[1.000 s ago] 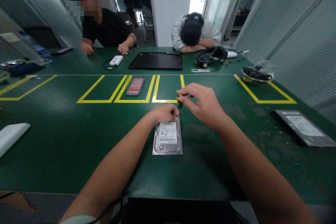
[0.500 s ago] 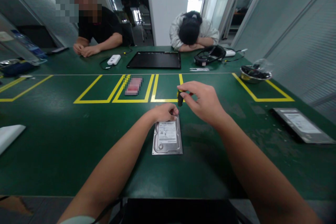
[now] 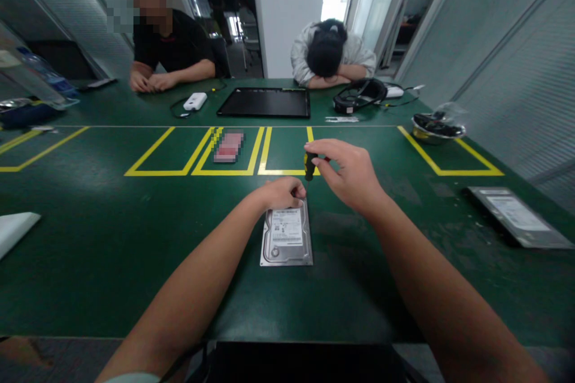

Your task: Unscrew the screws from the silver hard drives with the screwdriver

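Observation:
A silver hard drive point(image 3: 286, 236) with a white label lies flat on the green table point(image 3: 135, 287), in front of me. My left hand point(image 3: 284, 192) is at its far edge, fingers curled; what the fingertips pinch there, if anything, is too small to name. My right hand point(image 3: 345, 169) is closed on a black and yellow screwdriver point(image 3: 309, 166), held upright. The thin shaft points down to the drive's far right corner, close beside my left fingertips; the tip itself cannot be made out.
Another drive point(image 3: 516, 215) lies at the right, below a bowl point(image 3: 438, 128) of dark items. A pink object point(image 3: 229, 147) lies within yellow tape. Farther back are a black panel point(image 3: 264, 102), a headset point(image 3: 359, 94) and two seated people. Something white point(image 3: 17, 230) sits at the left edge.
Both my hands stay almost where they were, and the screwdriver handle has turned slightly, showing more yellow. The seated person at the left has shifted a little to the right.

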Available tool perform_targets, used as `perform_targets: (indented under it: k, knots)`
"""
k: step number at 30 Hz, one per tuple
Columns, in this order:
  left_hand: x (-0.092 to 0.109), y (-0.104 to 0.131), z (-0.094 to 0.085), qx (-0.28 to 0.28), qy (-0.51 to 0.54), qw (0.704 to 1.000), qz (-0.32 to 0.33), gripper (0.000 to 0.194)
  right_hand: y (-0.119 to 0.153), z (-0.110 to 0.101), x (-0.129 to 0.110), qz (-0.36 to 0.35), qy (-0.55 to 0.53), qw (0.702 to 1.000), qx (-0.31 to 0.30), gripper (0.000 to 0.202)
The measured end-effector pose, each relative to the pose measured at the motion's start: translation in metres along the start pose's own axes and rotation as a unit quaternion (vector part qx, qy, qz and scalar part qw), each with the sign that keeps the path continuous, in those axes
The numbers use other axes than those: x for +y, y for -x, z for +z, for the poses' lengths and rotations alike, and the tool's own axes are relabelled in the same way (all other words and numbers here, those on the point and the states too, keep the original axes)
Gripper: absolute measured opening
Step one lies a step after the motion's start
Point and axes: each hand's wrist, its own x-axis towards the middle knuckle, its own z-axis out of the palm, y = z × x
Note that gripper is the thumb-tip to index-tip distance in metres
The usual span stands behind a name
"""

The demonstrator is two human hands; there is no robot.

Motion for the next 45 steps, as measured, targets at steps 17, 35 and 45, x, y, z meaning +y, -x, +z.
perform_targets:
  k: [17, 35, 45]
  knots:
    - [-0.0046, -0.0027, 0.0003, -0.016, 0.011, 1.0, -0.007, 0.016, 0.0003, 0.0034, -0.0023, -0.011, 0.012, 1.0, 0.021, 0.018]
    - [-0.0031, -0.0028, -0.0016, -0.038, 0.001, 0.999, -0.015, 0.017, 0.0003, 0.0041, -0.0034, -0.013, 0.035, 0.999, 0.037, 0.008]
    - [-0.0025, -0.0025, -0.0009, -0.033, 0.003, 0.999, -0.02, 0.016, 0.0005, 0.0021, -0.0038, -0.014, 0.013, 0.999, 0.034, 0.011]
